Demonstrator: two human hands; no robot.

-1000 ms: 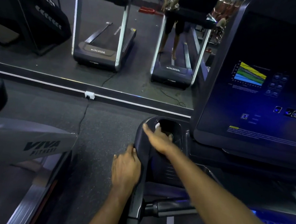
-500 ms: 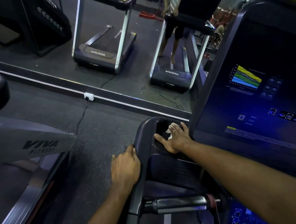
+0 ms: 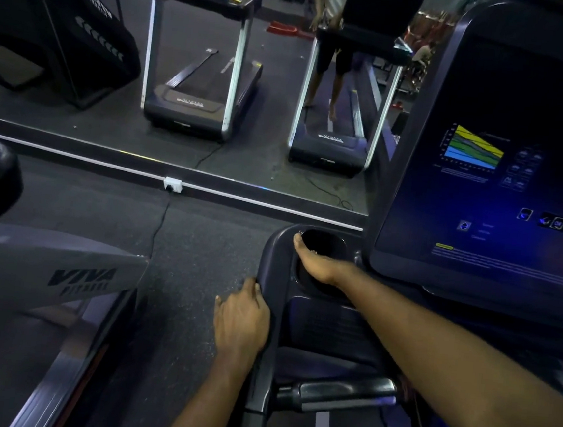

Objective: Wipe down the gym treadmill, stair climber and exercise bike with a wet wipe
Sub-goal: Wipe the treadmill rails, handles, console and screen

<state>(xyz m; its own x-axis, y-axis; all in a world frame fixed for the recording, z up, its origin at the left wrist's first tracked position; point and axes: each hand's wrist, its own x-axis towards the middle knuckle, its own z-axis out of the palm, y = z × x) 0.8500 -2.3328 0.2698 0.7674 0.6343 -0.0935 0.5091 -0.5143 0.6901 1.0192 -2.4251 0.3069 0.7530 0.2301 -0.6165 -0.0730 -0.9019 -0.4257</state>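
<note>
Fingers of the right hand (image 3: 316, 265) dip out of sight into the cup holder (image 3: 337, 242) of the treadmill (image 3: 331, 325), so I cannot tell whether they grip anything. A pale speck beneath them may be the wipe (image 3: 314, 251). The left hand (image 3: 242, 316) curls its fingers round the treadmill's left edge, just beside. A dark screen (image 3: 484, 164) stands to the right, and a mirror (image 3: 245, 141) lies ahead.

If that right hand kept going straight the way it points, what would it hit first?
Probably the far wall of the cup holder on the treadmill: the right hand is dipped inside it, pointing forward. Depth is hard to judge.
</note>
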